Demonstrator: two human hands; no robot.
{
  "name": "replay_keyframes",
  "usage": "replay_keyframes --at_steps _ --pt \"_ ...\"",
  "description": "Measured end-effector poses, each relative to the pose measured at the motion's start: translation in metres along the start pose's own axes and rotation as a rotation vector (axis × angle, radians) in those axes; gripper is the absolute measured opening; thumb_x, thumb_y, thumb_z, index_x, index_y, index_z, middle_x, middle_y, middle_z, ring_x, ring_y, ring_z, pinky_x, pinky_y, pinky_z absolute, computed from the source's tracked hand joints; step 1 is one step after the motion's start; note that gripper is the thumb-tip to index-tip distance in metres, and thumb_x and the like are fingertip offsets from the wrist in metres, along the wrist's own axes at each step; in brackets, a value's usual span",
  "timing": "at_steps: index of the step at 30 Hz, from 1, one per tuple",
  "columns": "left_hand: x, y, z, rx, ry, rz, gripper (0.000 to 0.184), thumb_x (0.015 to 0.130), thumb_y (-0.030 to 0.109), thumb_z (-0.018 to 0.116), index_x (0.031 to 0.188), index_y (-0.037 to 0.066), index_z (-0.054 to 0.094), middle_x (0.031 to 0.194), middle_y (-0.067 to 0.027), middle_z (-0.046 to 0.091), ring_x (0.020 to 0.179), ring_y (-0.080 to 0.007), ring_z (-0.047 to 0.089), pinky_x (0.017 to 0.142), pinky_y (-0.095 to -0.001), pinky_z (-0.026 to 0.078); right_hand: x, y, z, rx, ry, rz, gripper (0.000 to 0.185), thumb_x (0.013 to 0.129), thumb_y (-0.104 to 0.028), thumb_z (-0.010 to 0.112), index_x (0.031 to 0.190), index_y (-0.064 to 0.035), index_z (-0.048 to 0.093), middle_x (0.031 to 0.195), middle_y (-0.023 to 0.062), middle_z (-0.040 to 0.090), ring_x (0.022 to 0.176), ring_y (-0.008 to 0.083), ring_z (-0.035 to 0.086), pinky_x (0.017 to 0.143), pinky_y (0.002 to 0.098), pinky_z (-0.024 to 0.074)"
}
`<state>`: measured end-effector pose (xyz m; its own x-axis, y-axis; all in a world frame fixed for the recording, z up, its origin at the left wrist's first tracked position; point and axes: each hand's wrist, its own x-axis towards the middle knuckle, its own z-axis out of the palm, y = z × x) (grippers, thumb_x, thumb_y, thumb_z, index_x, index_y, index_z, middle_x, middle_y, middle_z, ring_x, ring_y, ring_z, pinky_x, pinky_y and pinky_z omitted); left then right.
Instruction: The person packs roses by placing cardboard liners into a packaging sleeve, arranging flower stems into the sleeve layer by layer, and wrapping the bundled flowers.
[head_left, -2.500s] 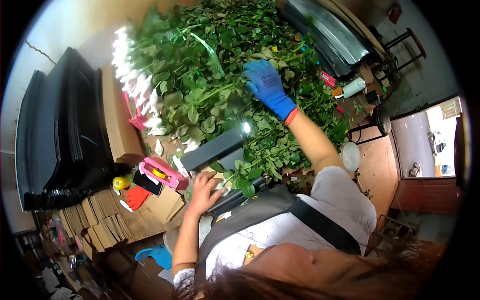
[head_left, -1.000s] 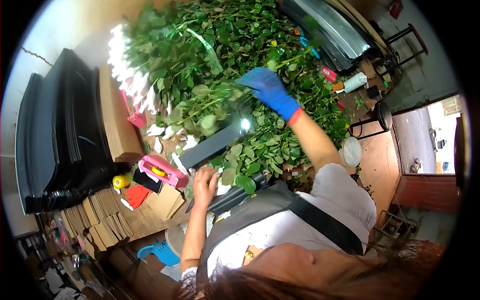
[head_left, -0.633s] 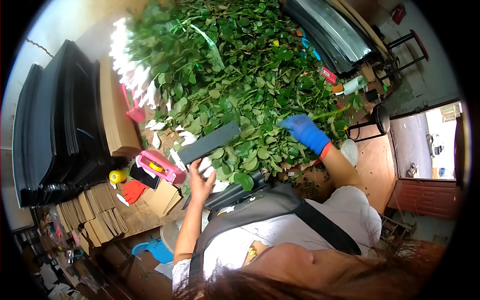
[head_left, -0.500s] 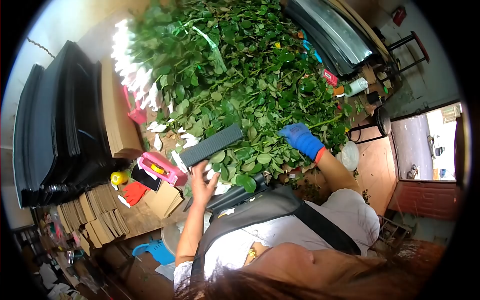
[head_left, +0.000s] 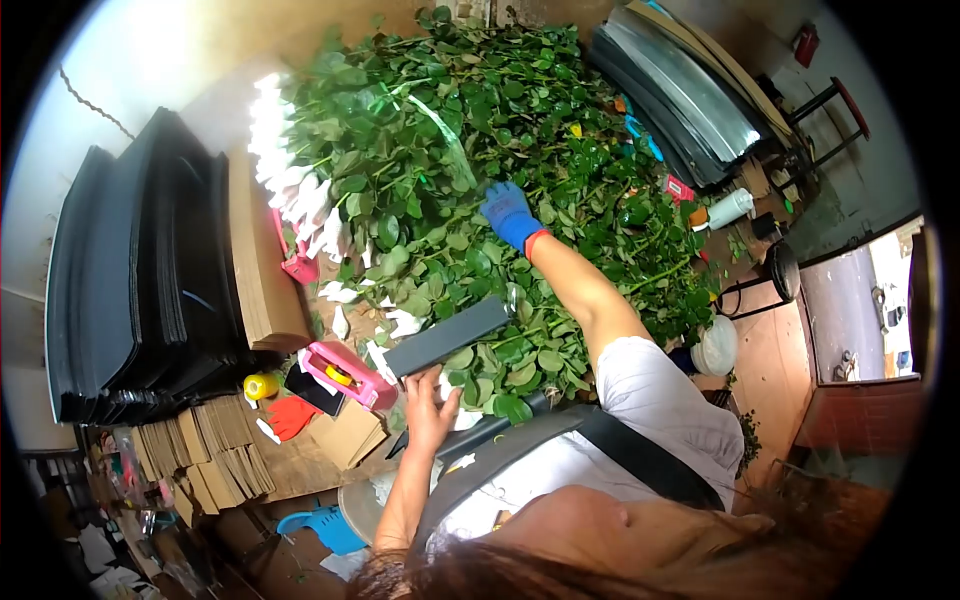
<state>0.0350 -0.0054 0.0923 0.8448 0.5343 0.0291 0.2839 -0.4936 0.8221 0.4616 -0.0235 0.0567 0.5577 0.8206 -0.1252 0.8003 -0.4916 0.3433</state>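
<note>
My bare left hand (head_left: 428, 412) is at the near edge of the table, fingers apart and thumb out. Its fingertips reach the lower left end of a dark grey ribbed board (head_left: 448, 337), beside a few white-wrapped flower heads (head_left: 403, 323). My right hand (head_left: 511, 214), in a blue glove with an orange cuff, reaches across into a large heap of leafy green stems (head_left: 600, 220). Its fingertips are among the leaves, near a pale green strip (head_left: 447, 140), and whether they hold a stem is hidden.
White-wrapped heads (head_left: 290, 180) line the heap's left side. A pink tape dispenser (head_left: 350, 375), yellow tape roll (head_left: 261, 387), red glove (head_left: 291, 417) and cardboard pieces (head_left: 345, 435) lie at left. Black sheets (head_left: 150, 270) stand behind them. A white bucket (head_left: 714, 346) is at right.
My right hand has moved left and farther across the heap, from its near right side to its middle. My left hand stays by the grey board. The view has shifted slightly.
</note>
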Motion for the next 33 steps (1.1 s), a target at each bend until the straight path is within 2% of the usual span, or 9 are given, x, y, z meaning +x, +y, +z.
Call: replay_keyframes --at_steps 4,9,13,18,20,22,27,30,33 --pt "0.003 -0.003 0.001 -0.072 -0.035 -0.020 0.054 0.082 0.015 0.078 0.128 0.001 0.054 0.119 -0.0174 0.056 0.100 -0.0318 0.063 0.082 -0.0365 0.056 -0.045 0.002 -0.059 0.424 0.419 -0.207 0.026 0.083 -0.026 0.066 0.108 -0.0181 0.066 0.111 0.0050 0.064 0.104 0.0294 0.060 0.094 0.0427 0.0462" --pt "0.005 -0.001 -0.001 -0.091 -0.068 -0.067 0.052 0.082 0.014 0.077 0.126 0.001 0.052 0.122 -0.0179 0.057 0.100 -0.0301 0.062 0.081 -0.0362 0.055 -0.039 0.036 -0.043 0.220 -0.143 -0.015 0.021 0.088 -0.030 0.063 0.104 -0.0171 0.068 0.099 0.0071 0.068 0.097 0.0285 0.065 0.085 0.0443 0.0493" --pt "0.004 -0.011 0.003 -0.110 -0.064 -0.048 0.054 0.082 0.014 0.078 0.126 0.000 0.051 0.120 -0.0174 0.056 0.101 -0.0303 0.062 0.083 -0.0366 0.054 -0.054 0.057 -0.052 0.374 0.302 -0.111 0.017 0.090 -0.025 0.061 0.103 -0.0165 0.069 0.098 0.0071 0.068 0.095 0.0296 0.064 0.088 0.0428 0.0478" --pt "0.002 -0.010 0.004 -0.113 -0.067 -0.085 0.055 0.082 0.014 0.077 0.128 0.002 0.051 0.121 -0.0177 0.056 0.104 -0.0298 0.061 0.082 -0.0360 0.055 -0.092 0.069 -0.047 0.398 0.385 -0.124 0.024 0.090 -0.023 0.062 0.111 -0.0145 0.069 0.102 0.0068 0.067 0.093 0.0293 0.061 0.087 0.0436 0.0466" --pt "0.003 -0.019 0.008 -0.105 -0.039 -0.001 0.056 0.082 0.014 0.077 0.130 0.003 0.051 0.121 -0.0173 0.055 0.104 -0.0289 0.060 0.080 -0.0353 0.055 -0.110 0.085 -0.095 0.478 0.501 -0.039 0.027 0.089 -0.019 0.061 0.115 -0.0152 0.070 0.106 0.0072 0.067 0.096 0.0292 0.061 0.089 0.0439 0.0459" --pt "0.004 -0.008 0.004 -0.153 -0.090 -0.134 0.057 0.082 0.013 0.076 0.131 0.003 0.050 0.121 -0.0170 0.055 0.101 -0.0282 0.060 0.080 -0.0347 0.054 -0.135 0.104 -0.153 0.404 0.892 -0.051 0.032 0.088 -0.011 0.059 0.118 -0.0158 0.070 0.107 0.0076 0.068 0.096 0.0301 0.061 0.096 0.0456 0.0450" --pt "0.004 -0.022 0.010 -0.124 -0.004 0.062 0.061 0.082 0.015 0.075 0.135 0.002 0.046 0.121 -0.0190 0.055 0.102 -0.0321 0.059 0.083 -0.0387 0.053 -0.196 0.115 -0.151 0.482 0.700 -0.181 0.039 0.085 -0.006 0.060 0.121 -0.0177 0.068 0.103 0.0099 0.066 0.099 0.0312 0.061 0.102 0.0495 0.0444" --pt "0.000 -0.026 0.013 -0.119 -0.092 -0.169 0.062 0.082 0.018 0.076 0.134 0.001 0.047 0.120 -0.0200 0.055 0.101 -0.0332 0.059 0.084 -0.0389 0.052 -0.246 0.114 -0.126 0.601 0.592 -0.143 0.037 0.085 -0.008 0.063 0.120 -0.0181 0.069 0.101 0.0098 0.067 0.098 0.0337 0.061 0.096 0.0473 0.0465" --pt "-0.005 -0.038 0.020 -0.069 -0.025 -0.057 0.063 0.083 0.027 0.074 0.136 0.002 0.049 0.111 -0.0217 0.060 0.094 -0.0344 0.060 0.081 -0.0427 0.051 -0.283 0.093 -0.082 0.603 0.328 -0.157 0.036 0.084 -0.008 0.063 0.119 -0.0176 0.069 0.103 0.0093 0.069 0.098 0.0343 0.061 0.094 0.0463 0.0464"
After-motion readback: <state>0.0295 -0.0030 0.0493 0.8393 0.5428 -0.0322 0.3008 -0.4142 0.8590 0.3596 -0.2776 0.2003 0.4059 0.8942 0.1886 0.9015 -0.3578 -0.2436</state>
